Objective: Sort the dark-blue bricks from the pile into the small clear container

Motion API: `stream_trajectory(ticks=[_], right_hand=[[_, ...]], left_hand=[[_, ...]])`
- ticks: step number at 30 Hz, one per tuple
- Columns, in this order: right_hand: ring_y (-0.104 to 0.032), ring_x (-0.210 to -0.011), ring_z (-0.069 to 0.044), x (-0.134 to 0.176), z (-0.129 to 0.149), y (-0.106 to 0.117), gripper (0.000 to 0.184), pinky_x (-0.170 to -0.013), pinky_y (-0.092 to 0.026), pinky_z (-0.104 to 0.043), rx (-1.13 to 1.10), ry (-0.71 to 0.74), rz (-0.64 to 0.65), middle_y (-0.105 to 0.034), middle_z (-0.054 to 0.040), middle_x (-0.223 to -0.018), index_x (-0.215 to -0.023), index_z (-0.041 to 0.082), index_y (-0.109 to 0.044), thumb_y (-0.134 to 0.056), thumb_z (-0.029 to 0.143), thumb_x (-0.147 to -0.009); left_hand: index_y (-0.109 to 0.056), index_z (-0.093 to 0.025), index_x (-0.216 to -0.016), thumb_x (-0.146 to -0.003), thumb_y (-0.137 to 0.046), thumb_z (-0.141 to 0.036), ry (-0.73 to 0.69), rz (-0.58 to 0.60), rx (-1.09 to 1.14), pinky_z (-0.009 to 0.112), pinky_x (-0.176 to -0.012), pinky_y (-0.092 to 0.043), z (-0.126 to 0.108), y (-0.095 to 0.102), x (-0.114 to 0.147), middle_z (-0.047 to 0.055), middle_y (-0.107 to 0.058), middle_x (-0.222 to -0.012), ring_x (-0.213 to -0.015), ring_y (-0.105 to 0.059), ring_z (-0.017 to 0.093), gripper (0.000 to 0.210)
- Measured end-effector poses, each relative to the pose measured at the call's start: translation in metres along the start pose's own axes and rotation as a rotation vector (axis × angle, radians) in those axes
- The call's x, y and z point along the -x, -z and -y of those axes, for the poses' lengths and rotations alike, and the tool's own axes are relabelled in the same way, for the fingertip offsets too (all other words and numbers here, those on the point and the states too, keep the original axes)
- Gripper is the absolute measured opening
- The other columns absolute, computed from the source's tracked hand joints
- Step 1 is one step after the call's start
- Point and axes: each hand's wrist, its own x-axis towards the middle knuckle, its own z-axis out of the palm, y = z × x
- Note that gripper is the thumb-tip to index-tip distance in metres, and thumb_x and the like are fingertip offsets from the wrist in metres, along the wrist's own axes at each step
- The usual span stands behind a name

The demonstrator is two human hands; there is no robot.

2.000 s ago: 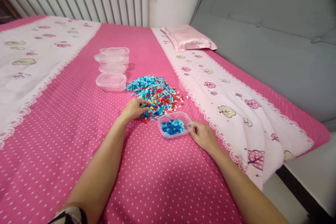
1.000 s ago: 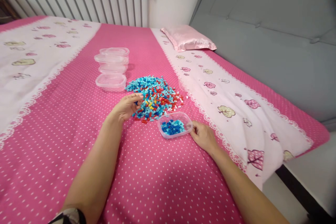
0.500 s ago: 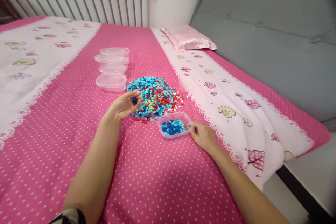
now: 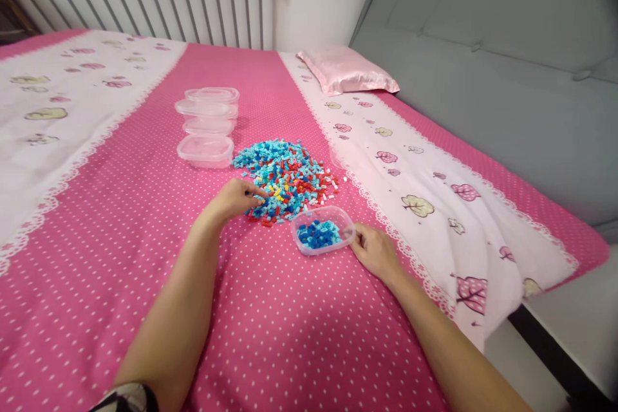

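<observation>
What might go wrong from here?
The open container might tip and spill its blue pieces, since the right grip holds it at one end only. The left grip, fingers at the near edge of the loose pile, could scatter bits over the bedspread.

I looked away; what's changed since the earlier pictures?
The left hand, palm up with dark-blue bricks just before, has turned down, fingertips at the brick pile; its grip is hidden. The right hand still holds the container of blue bricks; other containers stayed put.
</observation>
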Motion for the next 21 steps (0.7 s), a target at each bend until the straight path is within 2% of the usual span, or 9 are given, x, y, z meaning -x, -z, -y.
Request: stream_trajectory(ticks=[3,6,9,16,21], right_hand=[[-0.049,-0.057,-0.013,0.0,0.0,0.0,0.02,-0.053,-0.028,-0.023,-0.001,-0.009,0.002,-0.055,0.0016,-0.06,-0.085,0.02,-0.064,-0.045,0.025,-0.08],[-0.049,-0.057,-0.014,0.0,0.0,0.001,0.021,-0.052,-0.028,-0.023,-0.004,-0.009,0.0,-0.055,0.0012,-0.061,-0.084,0.02,-0.064,-0.044,0.025,-0.08],[-0.049,-0.056,-0.014,0.0,0.0,0.001,0.02,-0.052,-0.028,-0.023,-0.007,-0.007,-0.003,-0.055,0.0013,-0.06,-0.082,0.02,-0.063,-0.044,0.025,-0.08],[-0.049,-0.056,-0.013,0.0,0.0,0.0,0.018,-0.053,-0.029,-0.023,-0.006,-0.001,-0.006,-0.055,0.0016,-0.06,-0.076,0.019,-0.061,-0.045,0.025,-0.08],[-0.05,-0.058,-0.014,0.0,-0.001,0.0,0.018,-0.054,-0.03,-0.023,-0.009,-0.004,-0.003,-0.055,0.0014,-0.061,-0.079,0.019,-0.062,-0.045,0.025,-0.08]], left_hand=[[-0.074,-0.018,-0.083,-0.056,-0.056,-0.018,-0.033,0.062,-0.131,0.022,-0.051,-0.034,0.006,-0.004,-0.005,-0.003,-0.061,-0.056,-0.052,-0.047,0.012,0.032],[-0.074,-0.019,-0.085,-0.055,-0.054,-0.017,-0.071,0.075,-0.211,0.023,-0.052,-0.035,0.009,-0.007,-0.008,-0.002,-0.064,-0.059,-0.053,-0.048,0.013,0.036],[-0.074,-0.021,-0.083,-0.055,-0.056,-0.017,-0.087,0.068,-0.241,0.023,-0.053,-0.035,0.008,-0.008,-0.008,-0.001,-0.064,-0.061,-0.054,-0.048,0.013,0.033],[-0.074,-0.019,-0.084,-0.061,-0.058,-0.018,-0.107,0.055,-0.339,0.023,-0.049,-0.03,0.0,-0.008,-0.004,-0.003,-0.052,-0.048,-0.046,-0.04,0.01,0.028],[-0.073,-0.016,-0.086,-0.066,-0.054,-0.023,-0.118,0.069,-0.326,0.023,-0.051,-0.032,0.002,-0.008,-0.005,0.001,-0.061,-0.058,-0.05,-0.045,0.011,0.029]])
